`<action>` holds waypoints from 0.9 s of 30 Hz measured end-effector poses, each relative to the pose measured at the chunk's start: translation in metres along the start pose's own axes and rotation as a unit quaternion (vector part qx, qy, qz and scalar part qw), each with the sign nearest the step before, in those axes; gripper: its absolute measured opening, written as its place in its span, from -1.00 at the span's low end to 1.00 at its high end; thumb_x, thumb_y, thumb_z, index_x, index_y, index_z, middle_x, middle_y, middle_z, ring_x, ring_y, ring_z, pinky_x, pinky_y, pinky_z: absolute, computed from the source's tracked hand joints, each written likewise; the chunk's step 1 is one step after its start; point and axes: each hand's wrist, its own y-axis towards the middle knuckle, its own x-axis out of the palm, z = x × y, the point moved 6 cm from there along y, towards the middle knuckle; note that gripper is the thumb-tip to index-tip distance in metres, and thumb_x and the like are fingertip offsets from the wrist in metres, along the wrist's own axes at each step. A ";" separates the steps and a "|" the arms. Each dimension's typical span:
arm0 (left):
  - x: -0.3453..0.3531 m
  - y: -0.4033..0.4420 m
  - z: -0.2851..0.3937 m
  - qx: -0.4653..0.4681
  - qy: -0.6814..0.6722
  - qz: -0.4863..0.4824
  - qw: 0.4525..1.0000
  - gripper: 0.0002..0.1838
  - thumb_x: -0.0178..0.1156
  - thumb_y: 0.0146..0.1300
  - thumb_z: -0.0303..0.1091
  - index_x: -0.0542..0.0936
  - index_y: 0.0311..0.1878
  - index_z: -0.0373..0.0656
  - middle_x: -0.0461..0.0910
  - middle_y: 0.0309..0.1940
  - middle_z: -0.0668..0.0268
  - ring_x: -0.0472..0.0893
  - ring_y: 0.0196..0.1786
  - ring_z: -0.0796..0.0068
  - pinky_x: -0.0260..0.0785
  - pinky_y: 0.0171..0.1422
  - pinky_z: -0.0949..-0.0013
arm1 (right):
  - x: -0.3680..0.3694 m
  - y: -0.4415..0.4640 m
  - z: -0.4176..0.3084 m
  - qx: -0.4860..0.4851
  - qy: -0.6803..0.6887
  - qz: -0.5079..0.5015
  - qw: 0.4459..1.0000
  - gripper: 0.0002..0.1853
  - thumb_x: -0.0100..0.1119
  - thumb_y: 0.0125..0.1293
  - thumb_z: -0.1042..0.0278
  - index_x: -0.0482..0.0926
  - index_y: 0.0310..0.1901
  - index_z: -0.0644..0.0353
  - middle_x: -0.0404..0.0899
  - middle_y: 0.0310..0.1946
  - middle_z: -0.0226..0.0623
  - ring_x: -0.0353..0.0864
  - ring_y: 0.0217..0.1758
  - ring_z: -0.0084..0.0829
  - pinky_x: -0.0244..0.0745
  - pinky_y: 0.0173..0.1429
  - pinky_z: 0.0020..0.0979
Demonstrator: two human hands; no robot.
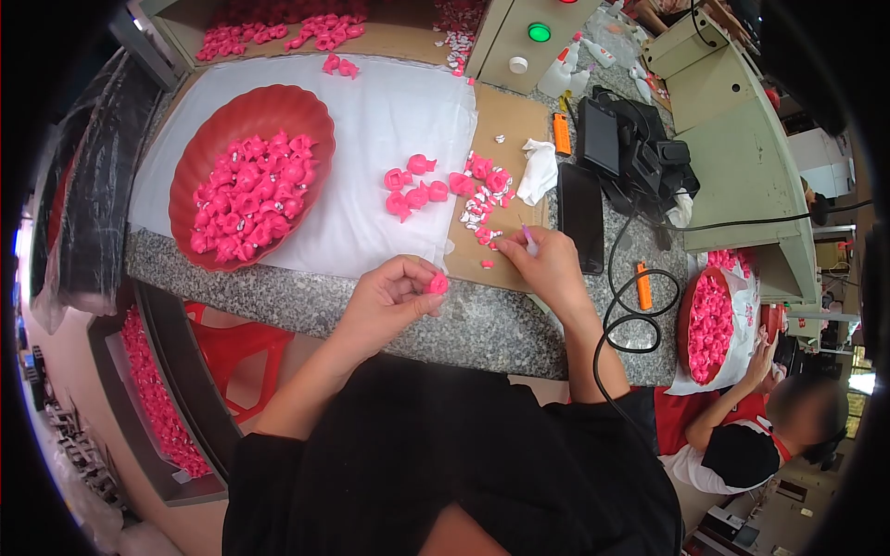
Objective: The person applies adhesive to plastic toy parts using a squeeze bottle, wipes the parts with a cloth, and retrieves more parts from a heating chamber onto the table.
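Observation:
Near the table's front edge, my left hand [394, 298] holds a small pink piece [438, 284] between thumb and fingers. To its right, my right hand [545, 264] pinches a thin tool with a purple part [527, 237], its tip over the brown cardboard [503, 271]. Just beyond that tip lie small pink and white pieces [476, 211]. Several larger pink pieces [414, 196] sit on the white cloth [357, 139] ahead of my left hand. At the left, a red scalloped bowl [315, 109] is filled with pink pieces [250, 199].
A phone [580, 218], crumpled tissue [537, 172], orange items [562, 134] and a looping black cable [636, 322] lie at the right. Behind them stand white bottles [558, 76]. A co-worker [742, 445] sits at the far right beside another red bowl [687, 320]. A tray of pink pieces [158, 398] is lower left.

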 end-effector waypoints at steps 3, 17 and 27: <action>-0.002 -0.001 0.000 0.003 -0.010 0.007 1.000 -0.88 0.12 0.06 -0.62 0.41 -0.32 -0.28 0.38 -0.23 0.31 0.45 -0.25 0.62 0.40 -0.22 0.52 | -0.008 0.000 0.011 0.011 0.037 0.030 0.999 -0.80 0.20 0.00 0.28 0.56 -0.42 0.26 0.53 -0.58 -0.11 0.55 -0.47 -0.26 0.39 -0.34 -0.35; -0.001 -0.005 -0.002 -0.006 -0.023 -0.005 1.000 -0.91 0.09 0.12 -0.56 0.43 -0.28 -0.29 0.39 -0.22 0.30 0.45 -0.24 0.60 0.41 -0.18 0.48 | 0.004 -0.002 -0.008 -0.054 0.044 0.042 0.997 -0.82 0.23 -0.01 0.39 0.57 -0.38 0.30 0.55 -0.53 -0.21 0.51 -0.52 -0.49 0.37 -0.39 -0.48; -0.001 -0.004 -0.004 0.007 -0.035 0.003 0.999 -0.85 0.11 0.09 -0.60 0.40 -0.26 -0.25 0.41 -0.25 0.32 0.46 -0.23 0.59 0.42 -0.19 0.47 | 0.011 -0.002 -0.013 -0.030 -0.015 0.037 0.999 -0.76 0.26 -0.07 0.19 0.54 -0.51 0.21 0.51 -0.59 -0.13 0.52 -0.48 -0.13 0.39 -0.36 -0.26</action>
